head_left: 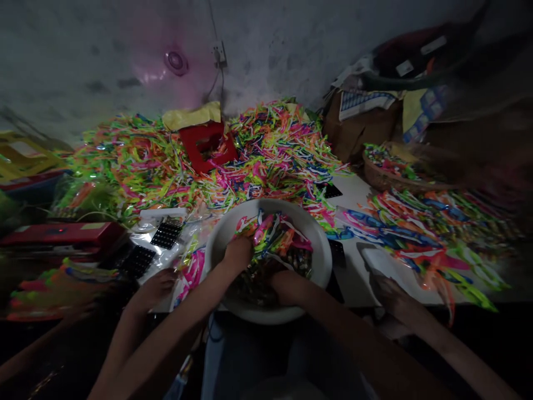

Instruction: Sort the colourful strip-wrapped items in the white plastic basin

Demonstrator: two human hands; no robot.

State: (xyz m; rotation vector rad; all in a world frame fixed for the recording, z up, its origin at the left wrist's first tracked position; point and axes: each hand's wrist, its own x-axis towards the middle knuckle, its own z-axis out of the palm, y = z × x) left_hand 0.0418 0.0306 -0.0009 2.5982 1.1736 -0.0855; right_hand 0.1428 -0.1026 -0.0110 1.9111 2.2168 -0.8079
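Observation:
A round white basin [320, 244] stands at the table's front edge, holding a tangle of bright plastic pieces [287, 236] and darker small parts. Inside its left part, my left hand [239, 253] reaches down onto the pieces; its fingers are hidden among them. My right hand [285, 286] is sunk into the dark parts near the basin's front, with its fingers out of sight. What either hand grips, if anything, does not show.
Behind the basin lies a big heap of coloured pieces [283, 150] with a red frame [194, 145]. Other people's hands [158, 286] are close on the left and right [393, 297]. A red box [83, 236] sits left; a filled basket [387, 175] stands right.

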